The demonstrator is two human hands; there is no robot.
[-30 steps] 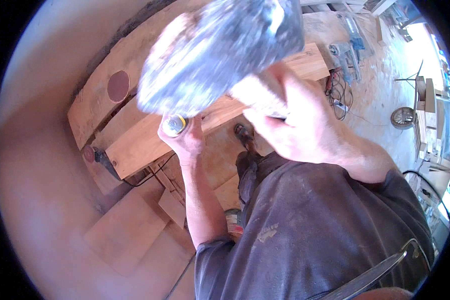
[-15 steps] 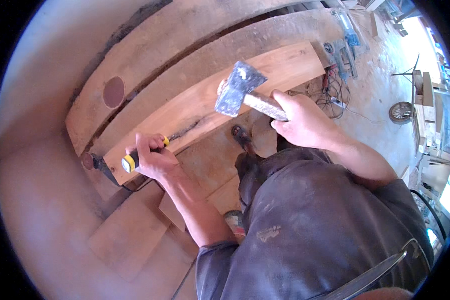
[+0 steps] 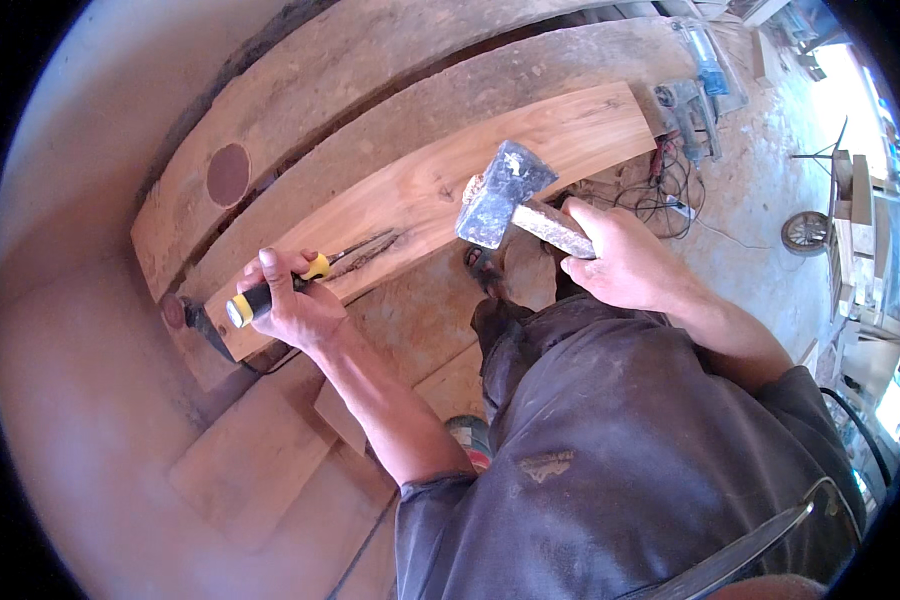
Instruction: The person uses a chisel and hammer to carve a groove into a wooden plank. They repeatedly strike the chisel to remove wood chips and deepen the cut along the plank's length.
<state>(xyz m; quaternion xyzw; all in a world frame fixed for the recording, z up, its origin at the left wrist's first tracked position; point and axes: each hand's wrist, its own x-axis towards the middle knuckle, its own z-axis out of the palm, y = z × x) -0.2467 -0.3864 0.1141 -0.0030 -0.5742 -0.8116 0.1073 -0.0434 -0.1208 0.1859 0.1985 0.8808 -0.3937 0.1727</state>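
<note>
Hammer has shifted toward four o'clock, right hand clasping it; at ten, left hand clamps the chisel, aimed toward two, probably to guide it along the crack in the plank.

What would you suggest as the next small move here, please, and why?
I would probably have the left hand settle the yellow-and-black-handled tool against the dark groove before any blow: it points along the board beside that groove, but firm contact cannot be told, while the right hand holds the heavy-headed tool apart from the first tool.
</note>
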